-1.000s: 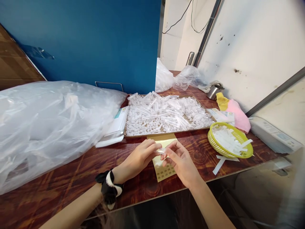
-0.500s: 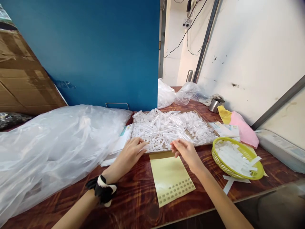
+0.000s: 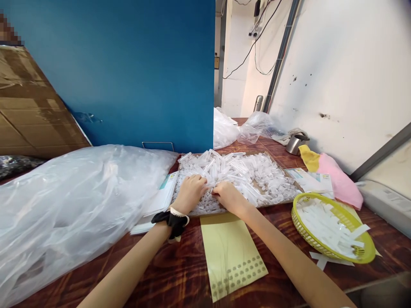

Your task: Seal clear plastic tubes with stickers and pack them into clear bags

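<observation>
My left hand (image 3: 192,193), with a black and white scrunchie (image 3: 173,222) at the wrist, is over the front left of a shallow tray (image 3: 279,202) heaped with clear tubes (image 3: 236,167) and small white pieces. Its fingers are curled together, and what they grip is too small to make out. Close beside it on the right, my right hand (image 3: 227,196) has its fingertips pinched over the same pile; their contents are hidden. In front of the tray lies a yellow sheet (image 3: 224,244) with rows of small round stickers (image 3: 247,269).
A large plastic bag (image 3: 86,192) fills the left side, beside stacked cards (image 3: 160,201). At the right stand a yellow-green basket (image 3: 300,226) of white strips, a pink cloth (image 3: 337,179) and a metal cup (image 3: 297,144). A blue panel (image 3: 128,72) rises behind.
Both hands have moved forward onto the pile in the tray and closer together. Their fingers have drawn in. The view has shifted slightly.
</observation>
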The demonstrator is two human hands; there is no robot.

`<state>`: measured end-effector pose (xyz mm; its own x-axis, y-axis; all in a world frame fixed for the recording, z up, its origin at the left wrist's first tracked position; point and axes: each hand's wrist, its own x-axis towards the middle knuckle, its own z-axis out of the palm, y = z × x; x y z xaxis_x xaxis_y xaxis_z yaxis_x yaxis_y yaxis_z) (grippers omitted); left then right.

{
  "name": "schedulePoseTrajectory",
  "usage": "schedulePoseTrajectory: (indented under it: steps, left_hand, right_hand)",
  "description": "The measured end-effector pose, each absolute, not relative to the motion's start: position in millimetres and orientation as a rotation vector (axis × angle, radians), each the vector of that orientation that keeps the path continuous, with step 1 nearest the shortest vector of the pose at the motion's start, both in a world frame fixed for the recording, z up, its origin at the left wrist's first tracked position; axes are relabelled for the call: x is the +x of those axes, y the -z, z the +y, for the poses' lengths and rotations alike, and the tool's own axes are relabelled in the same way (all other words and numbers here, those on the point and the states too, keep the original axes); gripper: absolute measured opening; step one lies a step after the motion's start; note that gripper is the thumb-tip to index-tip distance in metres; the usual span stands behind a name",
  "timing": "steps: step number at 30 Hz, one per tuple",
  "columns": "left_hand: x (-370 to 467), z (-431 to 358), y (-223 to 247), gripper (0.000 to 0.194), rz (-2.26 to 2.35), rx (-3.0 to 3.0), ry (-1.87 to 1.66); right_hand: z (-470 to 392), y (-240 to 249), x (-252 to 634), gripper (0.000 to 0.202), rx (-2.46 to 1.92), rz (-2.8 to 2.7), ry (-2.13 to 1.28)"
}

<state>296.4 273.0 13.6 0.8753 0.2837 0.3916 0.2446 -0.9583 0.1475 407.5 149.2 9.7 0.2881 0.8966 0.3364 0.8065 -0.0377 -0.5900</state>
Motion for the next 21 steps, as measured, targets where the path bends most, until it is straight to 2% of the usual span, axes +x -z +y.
schedulePoseTrajectory:
  steps: [6,12,16,21]
  left_hand:
    - [260.7,263.1,-16.8,0.018,0.408,2.727,-0.755]
    - [235.1,236.7,-13.3,0.022,0.256,2.334,-0.759]
    - [233.0,231.5,-11.4,0.024,0.249,2.294,-0.738]
    - [230.2,230.2,-7.5,0.026,0.245,2.361,-0.757]
  right_hand:
    - [121.8,-23.5,404.2,0.014,-1.693,-1.344,-0.106]
    - [107.1,-27.5,379.7,0.016,-1.441,-0.951,-0.426]
    - [105.7,-26.9,373.7,0.016,-1.434,-1.015,-0.450]
    - [100.3,-26.9,377.4,0.015,-1.548,-1.312,-0.200]
